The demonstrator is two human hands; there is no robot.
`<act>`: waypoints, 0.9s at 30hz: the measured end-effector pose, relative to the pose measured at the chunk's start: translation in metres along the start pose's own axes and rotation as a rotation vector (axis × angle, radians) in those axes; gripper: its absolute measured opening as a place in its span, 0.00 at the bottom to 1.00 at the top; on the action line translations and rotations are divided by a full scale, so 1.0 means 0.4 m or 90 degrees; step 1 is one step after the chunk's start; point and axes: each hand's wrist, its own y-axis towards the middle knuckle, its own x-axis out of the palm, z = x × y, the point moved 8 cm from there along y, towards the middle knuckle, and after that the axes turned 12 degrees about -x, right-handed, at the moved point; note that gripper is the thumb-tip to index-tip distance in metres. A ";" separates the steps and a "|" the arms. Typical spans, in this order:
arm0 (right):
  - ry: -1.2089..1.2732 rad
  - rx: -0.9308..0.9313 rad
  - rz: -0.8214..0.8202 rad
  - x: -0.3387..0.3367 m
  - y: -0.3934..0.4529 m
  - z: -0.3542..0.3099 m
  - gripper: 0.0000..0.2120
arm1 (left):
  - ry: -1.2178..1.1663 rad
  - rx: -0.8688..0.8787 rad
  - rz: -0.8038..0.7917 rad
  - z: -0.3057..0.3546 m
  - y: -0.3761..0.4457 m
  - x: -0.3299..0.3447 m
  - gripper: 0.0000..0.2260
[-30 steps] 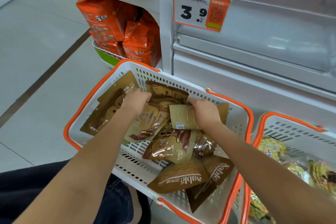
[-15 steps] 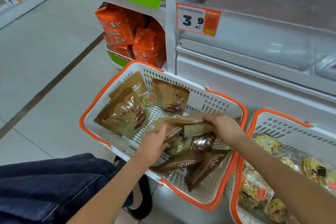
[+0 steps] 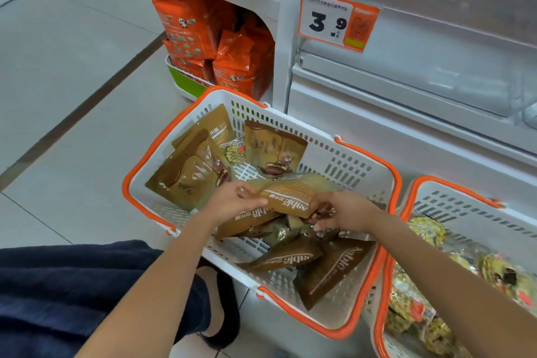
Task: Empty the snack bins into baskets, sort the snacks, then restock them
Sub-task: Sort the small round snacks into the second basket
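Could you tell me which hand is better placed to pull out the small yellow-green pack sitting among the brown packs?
Probably the left hand: the yellow-green pack lies just beyond it in the basket, while the right hand sits farther over.

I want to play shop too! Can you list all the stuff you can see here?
Brown snack packets: many, brown, in the left basket.
Left basket: one, white with orange rim, on the floor.
Right basket: one, white with orange rim, beside it.
Yellow-green snack packs: several, in the right basket.
Orange bags: several, on the low shelf behind.
Price tag: one, white and orange, reads 3.9.
Clear bin: one, above the baskets.
Left hand, right hand: holding one brown packet together.
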 end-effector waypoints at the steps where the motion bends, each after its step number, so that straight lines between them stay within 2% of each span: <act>1: 0.044 0.003 -0.001 0.001 0.004 0.001 0.21 | -0.045 -0.007 0.048 -0.003 0.016 -0.024 0.16; 3: 0.120 0.011 0.011 -0.002 0.016 0.004 0.22 | -0.061 -0.012 0.161 -0.017 0.060 -0.077 0.13; 5: 0.169 0.019 0.052 -0.017 0.030 0.005 0.21 | -0.015 -0.018 0.243 -0.021 0.108 -0.120 0.09; 8: 0.202 0.040 0.130 -0.038 0.055 0.015 0.20 | 0.098 -0.003 0.297 0.003 0.183 -0.158 0.17; 11: 0.258 0.059 0.188 -0.040 0.082 0.024 0.19 | 0.177 0.043 0.292 0.038 0.264 -0.166 0.24; 13: 0.293 0.058 0.215 -0.029 0.096 0.027 0.18 | 0.235 0.057 0.299 0.050 0.323 -0.171 0.23; 16: 0.337 0.060 0.230 -0.007 0.102 0.032 0.17 | 0.348 0.044 0.325 0.070 0.386 -0.191 0.13; 18: 0.361 0.069 0.234 0.002 0.097 0.038 0.17 | 0.406 0.016 0.308 0.093 0.397 -0.197 0.04; 21: 0.402 0.093 0.251 0.007 0.079 0.051 0.15 | 0.497 0.000 0.291 0.112 0.385 -0.184 0.02; 23: 0.417 0.095 0.266 0.003 0.066 0.054 0.14 | 0.485 -0.002 0.322 0.102 0.360 -0.189 0.04; 25: 0.431 0.102 0.285 -0.004 0.055 0.053 0.12 | 0.386 0.010 0.364 0.095 0.320 -0.215 0.04; 27: 0.436 0.113 0.313 -0.011 0.047 0.048 0.12 | 0.289 0.067 0.422 0.116 0.259 -0.243 0.03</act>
